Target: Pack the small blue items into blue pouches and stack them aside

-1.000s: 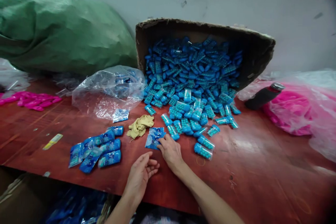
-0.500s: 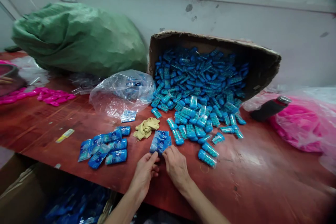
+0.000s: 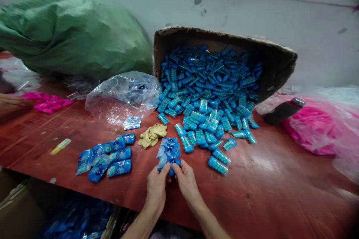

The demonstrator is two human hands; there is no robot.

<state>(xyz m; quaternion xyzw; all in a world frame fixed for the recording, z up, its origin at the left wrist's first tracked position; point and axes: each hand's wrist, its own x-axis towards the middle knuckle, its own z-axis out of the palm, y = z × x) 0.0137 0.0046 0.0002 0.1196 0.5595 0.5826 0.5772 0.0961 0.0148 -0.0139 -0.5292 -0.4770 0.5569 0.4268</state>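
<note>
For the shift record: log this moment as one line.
left hand: pinching blue printed plastic sachet | right hand: pinching same sachet | sachet stack: beyond hands | tipped brown cardboard box: spilling blue capsules | red wooden table

Nothing readable anywhere here

The blue sachets (image 3: 168,152) pinched between the left hand (image 3: 157,188) and right hand (image 3: 186,181) carry pale print, but it's too blurry and small to make out any word or brand. Same story for the filled blue packets (image 3: 105,158) left of those sachets: light markings, no legible letters. The yellow strip (image 3: 60,146) further left of the sachets looks like it has some marking, unreadable too. The cardboard box (image 3: 276,58) behind the sachets shows no lettering either.
</note>
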